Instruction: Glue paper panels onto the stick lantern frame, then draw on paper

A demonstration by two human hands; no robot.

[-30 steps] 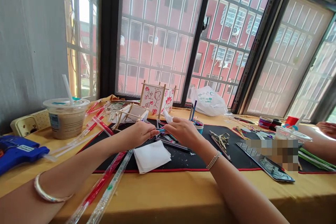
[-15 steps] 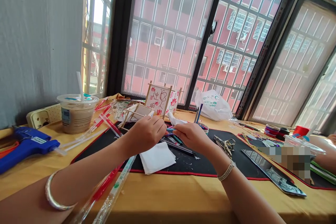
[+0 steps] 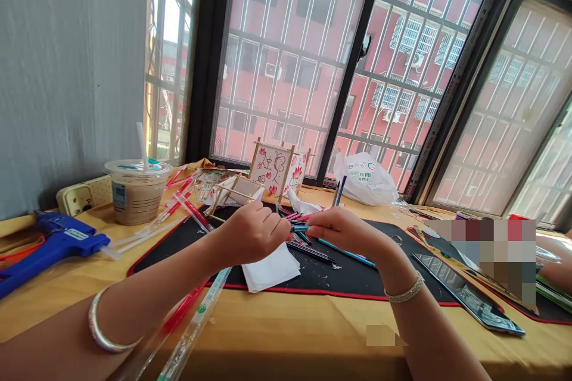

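My left hand (image 3: 257, 231) is closed in a fist above the black mat (image 3: 192, 250). A short piece of a teal pen (image 3: 299, 228) shows between it and my right hand (image 3: 351, 231), whose fingertips pinch the other end. Most of the pen is hidden by the fingers. Below my hands lie a folded white tissue (image 3: 271, 271), several dark pens (image 3: 313, 252) and a blue pen (image 3: 351, 255). Just behind, a crumpled white tissue (image 3: 304, 204) lies near a small stick frame (image 3: 235, 190) and a paper lantern (image 3: 270, 169) with red drawings.
To the left are a blue glue gun (image 3: 67, 238), a lidded drink cup (image 3: 137, 193) with a straw and a power strip (image 3: 83, 193). A phone (image 3: 469, 292) lies at the right. Plastic sleeves (image 3: 196, 321) cross the front edge. A white bag (image 3: 366, 178) sits by the window.
My right hand has shifted right and flattened, moving off the crumpled white tissue. The teal piece now shows between both hands. The blue pen has come into view under my right hand.
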